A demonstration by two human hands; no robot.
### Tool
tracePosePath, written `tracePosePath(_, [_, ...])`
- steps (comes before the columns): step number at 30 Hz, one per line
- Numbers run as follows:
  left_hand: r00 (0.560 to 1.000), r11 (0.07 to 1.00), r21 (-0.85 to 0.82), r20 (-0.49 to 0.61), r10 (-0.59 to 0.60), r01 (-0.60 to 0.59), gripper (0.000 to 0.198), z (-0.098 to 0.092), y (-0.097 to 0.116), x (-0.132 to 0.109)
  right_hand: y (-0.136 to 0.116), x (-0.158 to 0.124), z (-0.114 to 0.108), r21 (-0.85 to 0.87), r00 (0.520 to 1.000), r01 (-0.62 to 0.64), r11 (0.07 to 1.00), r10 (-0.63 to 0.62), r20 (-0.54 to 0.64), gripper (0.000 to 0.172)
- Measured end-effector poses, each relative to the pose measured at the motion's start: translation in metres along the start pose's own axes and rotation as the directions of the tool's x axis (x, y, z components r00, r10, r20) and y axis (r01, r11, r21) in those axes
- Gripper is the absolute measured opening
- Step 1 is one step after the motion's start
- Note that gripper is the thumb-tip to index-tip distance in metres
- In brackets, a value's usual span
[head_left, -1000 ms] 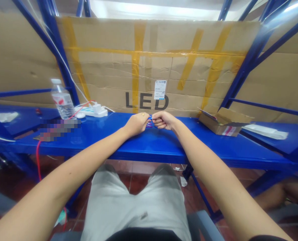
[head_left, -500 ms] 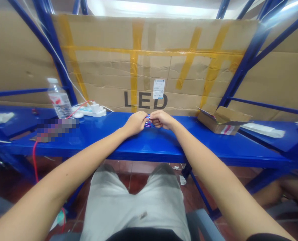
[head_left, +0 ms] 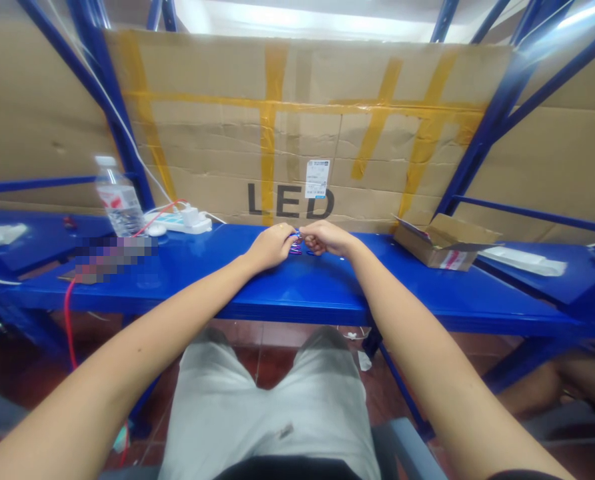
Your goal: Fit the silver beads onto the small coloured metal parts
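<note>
A cardboard panel [head_left: 202, 153], crossed by strips of yellow tape and printed with the letters LED, stands upright along the rear edge of the bench [head_left: 287, 293]. The bench is blue and spans the view from left to right, with its front edge above the person's knees. A small cardboard box [head_left: 442, 257] sits on the right part of the bench, near the panel, with its flaps open. A water bottle [head_left: 122, 203] with a white cap stands on the left part, upright. A white power strip [head_left: 195, 227] lies just beside it, with a plug fitted. The left hand [head_left: 273, 244] and the right hand [head_left: 331, 237] meet above the middle of the bench, fingers curled. A white label [head_left: 318, 179] is fixed to the panel behind them. Shiny purple strips [head_left: 295, 248] lie on the bench beneath the gap between the hands. A blue piece [head_left: 296, 233] is located directly between the two sets of fingertips; both hands pinch it between thumb and forefinger. Its exact form is too small to tell.
</note>
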State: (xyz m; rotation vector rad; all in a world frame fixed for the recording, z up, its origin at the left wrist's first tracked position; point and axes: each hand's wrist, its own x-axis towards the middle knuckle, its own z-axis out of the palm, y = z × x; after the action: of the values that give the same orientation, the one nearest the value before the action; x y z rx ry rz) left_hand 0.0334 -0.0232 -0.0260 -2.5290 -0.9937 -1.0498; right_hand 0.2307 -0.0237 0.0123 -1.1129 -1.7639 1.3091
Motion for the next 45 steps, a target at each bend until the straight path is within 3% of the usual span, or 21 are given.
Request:
tracePosePath(2, [0.999,0.999,-0.016,0.000,-0.052,0.052,0.022,0.001,-0.002,0.000,0.004,0.003,-0.009,-0.167,0.986,0.015,0.986,-0.042,-0.160,0.026])
tracePosePath(4, [0.994,0.994,-0.039,-0.007,-0.105,0.105,0.022,0.002,-0.007,0.000,0.009,0.006,-0.016,-0.411,0.949,-0.025,0.911,-0.108,-0.297,0.021])
tracePosePath(7, [0.986,0.983,-0.076,-0.009,-0.167,0.166,0.020,0.003,-0.015,0.000,0.017,0.010,-0.021,-0.679,0.964,-0.169,0.714,-0.025,-0.266,0.023])
tracePosePath(10, [0.982,0.978,-0.092,0.013,-0.187,0.188,0.018,0.006,-0.020,0.001,0.023,0.012,-0.016,-0.777,0.971,-0.211,0.593,0.038,-0.236,0.023])
tracePosePath(17, [0.986,0.986,-0.078,0.095,-0.139,0.147,0.019,0.013,-0.023,0.000,0.023,0.011,-0.007,-0.802,0.979,-0.134,0.582,-0.045,-0.197,0.022])
tracePosePath(23, [0.978,0.971,-0.146,0.116,-0.174,0.190,0.019,0.006,-0.025,-0.002,0.021,0.006,0.003,-0.613,0.982,0.043,0.789,-0.148,-0.121,0.020])
tracePosePath(26, [0.971,0.961,-0.166,0.130,-0.200,0.220,0.019,-0.001,-0.029,-0.003,0.020,0.005,0.014,-0.554,0.977,0.126,0.823,-0.198,-0.073,0.024])
tracePosePath(36, [0.969,0.956,-0.236,0.214,-0.121,0.172,0.023,-0.011,-0.036,-0.006,0.028,0.009,0.025,-0.675,0.914,0.333,0.658,-0.402,0.059,0.017])
tracePosePath(41, [0.962,0.953,-0.264,0.260,-0.076,0.147,0.025,-0.010,-0.035,-0.007,0.030,0.011,0.026,-0.724,0.885,0.399,0.563,-0.442,0.144,0.024])
tracePosePath(45, [0.960,0.955,-0.265,0.272,-0.059,0.134,0.026,-0.007,-0.036,-0.007,0.029,0.011,0.027,-0.760,0.889,0.389,0.521,-0.427,0.162,0.027])
